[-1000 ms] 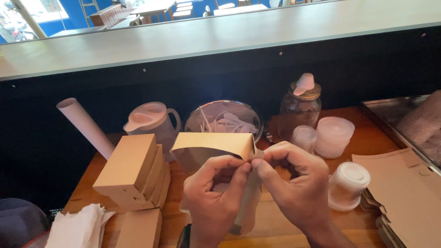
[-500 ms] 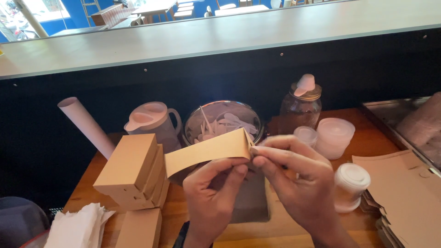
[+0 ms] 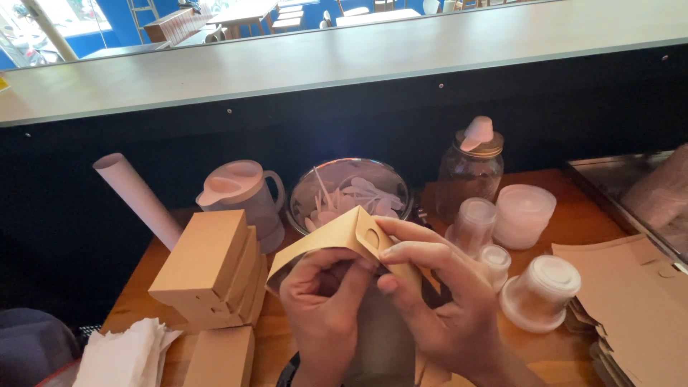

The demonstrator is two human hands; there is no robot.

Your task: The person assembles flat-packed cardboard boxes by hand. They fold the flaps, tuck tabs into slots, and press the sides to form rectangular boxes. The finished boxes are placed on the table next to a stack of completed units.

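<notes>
Wooden counter [image 3: 552, 347] lay crowded; both hands, left hand [image 3: 326, 308] and right hand [image 3: 441, 304], pinched a half-folded brown cardboard box [image 3: 344, 240] at frame centre; a slip could have crumpled its flap.

We see matt brown cardboard in the folded box piece [image 3: 342, 240] and the stacked boxes [image 3: 209, 269]. The table [image 3: 136, 301] is smooth orange-brown wood. The bowl [image 3: 349, 192] is clear glossy glass, the jar [image 3: 469, 172] glass with a dull metal lid, the cups [image 3: 539, 290] cloudy plastic, the napkins [image 3: 127, 356] soft white paper.
</notes>
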